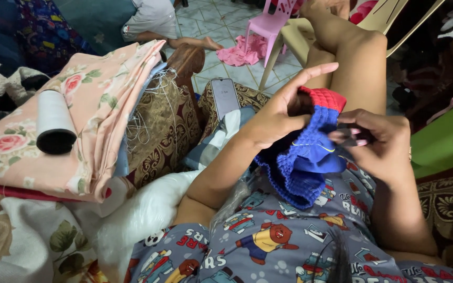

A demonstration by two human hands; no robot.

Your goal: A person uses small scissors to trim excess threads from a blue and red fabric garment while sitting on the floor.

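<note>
Head view: blue cloth with a red band at its top sits bunched over the lap, between the two hands. Left hand holds the cloth from the left, fingers spread, index stretched out over the red band, thumb tucked behind the fabric. Right hand meets the cloth's right edge, fingers pinched together on a small dark tool whose kind is too blurred to tell. Cloth's long axis runs from the red band down toward the body. Both hands touch it; the tool points left into the fabric.
</note>
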